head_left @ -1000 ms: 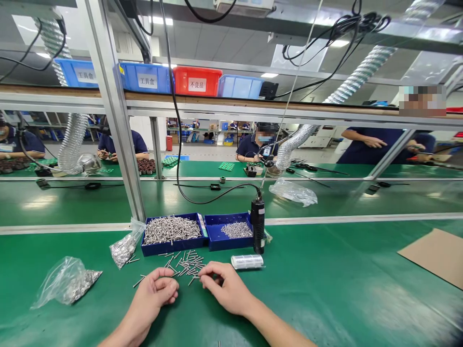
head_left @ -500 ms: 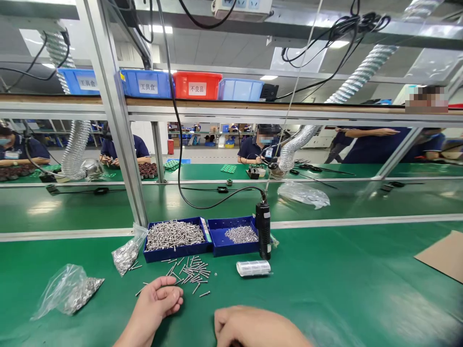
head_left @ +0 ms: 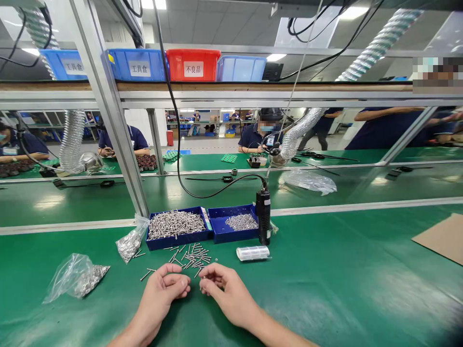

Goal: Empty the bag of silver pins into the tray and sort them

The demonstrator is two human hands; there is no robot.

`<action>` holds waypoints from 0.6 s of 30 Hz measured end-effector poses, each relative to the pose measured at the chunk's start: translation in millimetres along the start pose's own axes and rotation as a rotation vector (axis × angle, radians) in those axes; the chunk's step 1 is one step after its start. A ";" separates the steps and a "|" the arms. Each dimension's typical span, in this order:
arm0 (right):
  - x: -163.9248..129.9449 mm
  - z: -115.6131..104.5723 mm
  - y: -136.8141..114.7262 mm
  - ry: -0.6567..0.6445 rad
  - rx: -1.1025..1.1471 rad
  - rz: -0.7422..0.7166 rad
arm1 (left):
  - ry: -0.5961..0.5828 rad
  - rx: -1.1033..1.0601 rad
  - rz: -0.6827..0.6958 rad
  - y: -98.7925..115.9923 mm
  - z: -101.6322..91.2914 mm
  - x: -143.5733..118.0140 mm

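Note:
My left hand [head_left: 168,288] hovers over the green mat with thumb and fingers curled together. What it may hold is hidden by the fingers. Opposite it, my right hand [head_left: 227,293] is closed in a pinch, a tiny glint of metal at its fingertips, too small to name. A short gap separates the two hands. Just beyond them lies a loose pile of silver screws [head_left: 195,255]. Behind the pile stand a blue tray of screws [head_left: 177,222] and a second blue tray [head_left: 220,236] with small metal nuts or washers [head_left: 241,222].
A black electric screwdriver [head_left: 263,217] hangs on a cable beside the right tray, above a white label roll [head_left: 253,253]. Two plastic bags of metal parts, one nearer [head_left: 88,279] and one farther [head_left: 130,245], lie left. Cardboard [head_left: 443,238] lies right. Co-workers sit across the bench.
My right hand has come up and left from the near edge, turning its fingertips toward my left hand. The left hand stays curled near the screw pile. The camera view has tilted down slightly.

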State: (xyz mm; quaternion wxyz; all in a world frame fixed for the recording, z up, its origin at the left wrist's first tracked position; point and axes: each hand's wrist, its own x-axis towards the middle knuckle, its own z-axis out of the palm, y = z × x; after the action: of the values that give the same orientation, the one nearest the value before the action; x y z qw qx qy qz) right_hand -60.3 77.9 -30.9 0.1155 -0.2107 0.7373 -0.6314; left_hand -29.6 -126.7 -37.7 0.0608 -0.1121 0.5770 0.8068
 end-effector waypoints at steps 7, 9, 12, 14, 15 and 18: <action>7.1 13.0 11.9 0.064 0.266 0.079 | -0.038 -0.016 0.016 -2.4 -0.8 -1.5; 6.5 13.7 10.7 0.061 0.276 0.079 | -0.056 -0.019 0.024 -2.9 -1.2 -1.4; 6.3 14.0 11.7 0.061 0.247 0.077 | -0.060 -0.017 0.033 -3.2 -1.5 -1.7; 6.9 13.9 13.1 0.061 0.198 0.066 | -0.048 -0.019 0.043 -3.2 -1.6 -2.0; 7.3 13.7 13.4 0.062 0.177 0.061 | -0.040 -0.021 0.048 -3.2 -1.7 -2.2; 8.0 12.8 11.6 0.068 0.144 0.057 | -0.021 -0.025 0.058 -3.2 -2.2 -2.4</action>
State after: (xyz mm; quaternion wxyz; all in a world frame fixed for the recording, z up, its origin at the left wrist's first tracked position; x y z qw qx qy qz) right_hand -63.8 64.2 -43.7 0.1233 -0.1592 0.6990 -0.6862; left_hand -26.3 -127.7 -40.7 0.0423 -0.0875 0.5692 0.8164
